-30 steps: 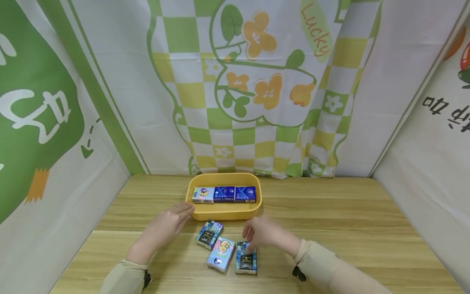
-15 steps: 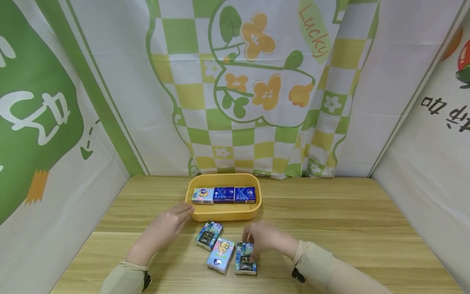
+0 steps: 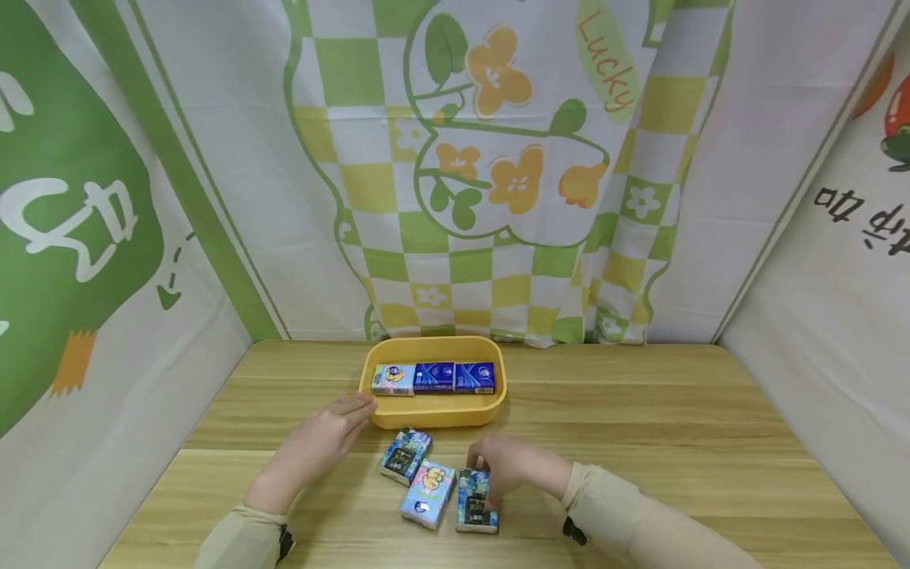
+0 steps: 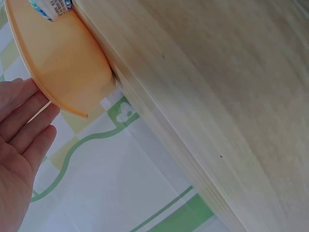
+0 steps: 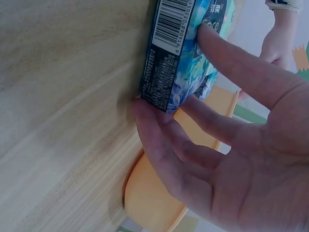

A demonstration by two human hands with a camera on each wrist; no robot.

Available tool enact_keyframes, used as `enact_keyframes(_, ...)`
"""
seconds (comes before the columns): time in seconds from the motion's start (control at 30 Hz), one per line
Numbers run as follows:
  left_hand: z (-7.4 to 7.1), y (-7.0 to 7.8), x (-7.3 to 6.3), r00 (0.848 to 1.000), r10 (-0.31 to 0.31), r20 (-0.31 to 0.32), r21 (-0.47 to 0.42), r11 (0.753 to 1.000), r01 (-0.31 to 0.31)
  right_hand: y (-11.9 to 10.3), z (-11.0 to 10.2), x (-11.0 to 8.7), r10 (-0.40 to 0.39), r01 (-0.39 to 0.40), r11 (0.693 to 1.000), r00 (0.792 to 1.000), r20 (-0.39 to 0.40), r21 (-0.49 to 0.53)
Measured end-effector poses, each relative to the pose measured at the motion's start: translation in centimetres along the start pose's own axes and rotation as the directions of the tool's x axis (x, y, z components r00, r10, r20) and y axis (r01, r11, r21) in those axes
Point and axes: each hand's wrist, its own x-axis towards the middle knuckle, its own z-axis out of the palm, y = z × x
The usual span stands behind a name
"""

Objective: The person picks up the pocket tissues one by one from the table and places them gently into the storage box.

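My right hand (image 3: pixel 522 465) holds a dark blue-green floral tissue pack (image 3: pixel 475 518) lying flat on the table. In the right wrist view the thumb rests on its printed face, and curled fingers (image 5: pixel 154 135) meet its far end beside the barcode side. Straight fingers of my left hand (image 3: pixel 323 435) touch the left front corner of a yellow basket (image 3: pixel 437 418); the left wrist view has them against the outside of its rim. A light blue-pink tissue pack (image 3: pixel 428 494) and another floral tissue pack (image 3: pixel 405 455) lie between the hands, in front of the basket.
Inside the basket a light cartoon tissue pack (image 3: pixel 393 379) and two dark blue tissue packs (image 3: pixel 434 377) stand in a row along the back. The wooden table (image 3: pixel 626 411) ends at a patterned curtain (image 3: pixel 498 269), with printed cloth walls on both sides.
My right hand has drawn slightly nearer and settled on the right-hand floral tissue pack. The left hand stays at the basket, and the packs have not visibly moved.
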Motion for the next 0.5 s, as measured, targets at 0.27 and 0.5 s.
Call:
enact_keyframes(0.27, 0.3, -0.1, -0.1, 1.0, 0.009, -0.011, 0.0, 1.0, -0.009, 0.9, 0.0, 0.8, -0.01, 0.005, 0.998, 0.996, 0.092, 0.055)
enact_keyframes(0.5, 0.1, -0.2, -0.1, 1.0, 0.015, -0.007, -0.018, 1.0, -0.015, 1.2, 0.2, 1.6, 0.03, -0.041, 0.995, 0.992, 0.124, 0.09)
